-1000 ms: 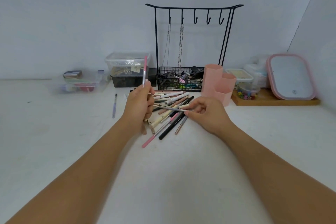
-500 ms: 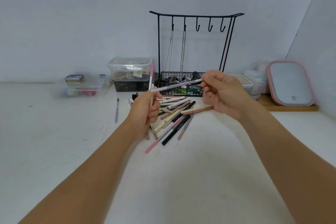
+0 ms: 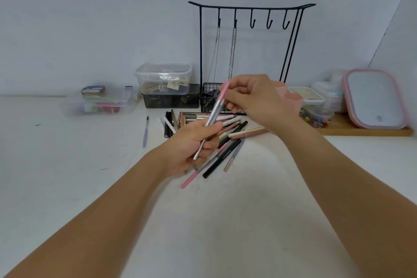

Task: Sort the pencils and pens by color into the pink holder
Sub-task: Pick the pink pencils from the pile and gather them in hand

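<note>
Between both hands, slim silver pencil [image 3: 213,117], pink-tipped, tilted.

Pile of pens [image 3: 216,140] before wire rack [image 3: 248,52]

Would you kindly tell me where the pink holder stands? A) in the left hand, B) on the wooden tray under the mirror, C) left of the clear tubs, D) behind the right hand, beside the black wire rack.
D: the pink holder shows just behind the right hand, next to the black wire rack.
</note>
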The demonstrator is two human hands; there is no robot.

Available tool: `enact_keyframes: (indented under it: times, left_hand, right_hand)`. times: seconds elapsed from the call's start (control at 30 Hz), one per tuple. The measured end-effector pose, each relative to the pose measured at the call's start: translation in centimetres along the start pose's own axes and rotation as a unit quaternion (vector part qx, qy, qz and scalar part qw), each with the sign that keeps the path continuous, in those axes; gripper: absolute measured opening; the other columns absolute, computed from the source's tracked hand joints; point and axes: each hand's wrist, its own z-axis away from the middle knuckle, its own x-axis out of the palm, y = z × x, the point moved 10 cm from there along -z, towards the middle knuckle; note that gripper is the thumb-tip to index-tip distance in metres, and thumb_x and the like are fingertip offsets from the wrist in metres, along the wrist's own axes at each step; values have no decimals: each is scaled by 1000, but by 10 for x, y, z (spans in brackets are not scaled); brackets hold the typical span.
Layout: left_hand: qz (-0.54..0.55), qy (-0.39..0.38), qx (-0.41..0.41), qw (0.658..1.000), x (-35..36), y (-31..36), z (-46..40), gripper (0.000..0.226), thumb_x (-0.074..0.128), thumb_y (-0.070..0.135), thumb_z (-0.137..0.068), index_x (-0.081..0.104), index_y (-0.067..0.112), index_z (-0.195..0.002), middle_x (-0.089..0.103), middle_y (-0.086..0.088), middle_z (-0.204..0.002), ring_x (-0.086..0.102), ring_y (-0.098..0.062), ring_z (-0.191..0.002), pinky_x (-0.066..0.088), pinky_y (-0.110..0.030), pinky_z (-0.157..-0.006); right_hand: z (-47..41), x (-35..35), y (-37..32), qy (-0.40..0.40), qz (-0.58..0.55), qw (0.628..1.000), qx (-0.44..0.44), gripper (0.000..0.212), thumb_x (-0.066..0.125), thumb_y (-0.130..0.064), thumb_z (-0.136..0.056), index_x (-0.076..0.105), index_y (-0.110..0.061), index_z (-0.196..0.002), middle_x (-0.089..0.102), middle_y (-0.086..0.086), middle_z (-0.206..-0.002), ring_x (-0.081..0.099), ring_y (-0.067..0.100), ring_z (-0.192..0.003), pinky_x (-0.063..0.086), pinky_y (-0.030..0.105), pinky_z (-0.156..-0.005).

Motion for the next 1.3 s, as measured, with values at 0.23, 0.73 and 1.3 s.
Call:
enact_keyframes:
  times: [0.23,0.73,1.3]
  left_hand:
    - [-6,90,52,995,-7,7,-1,34,43,45,-106,43,18,-84,37,5,-55,44,-12,-43,23,-18,-34]
    - [-2,199,67,978,-37,12,1,50,51,46,-103,35,24,-61,31,2,-56,22,-12,-46,21,-21,-38]
    - [16,183,79,980,-35,12,0,40,63,34,-99,41,22,-68,30,7,-53,19,-11,-45,21,-20,-36]
  right_hand:
    - [-1,-16,24,-10,67,997,29,19,74,-15,-89,71,-10,-107,75,8,-92,67,10,-68,53,16,-58]
    - [8,-8,80,-142,414,899,34,20,78,-5,-80,68,-22,-81,60,-10,-75,60,18,-78,42,20,-60]
    - [2,-33,50,-38,185,981,41,4,69,-14,-93,69,-13,-96,64,-2,-80,56,9,-68,44,19,-60]
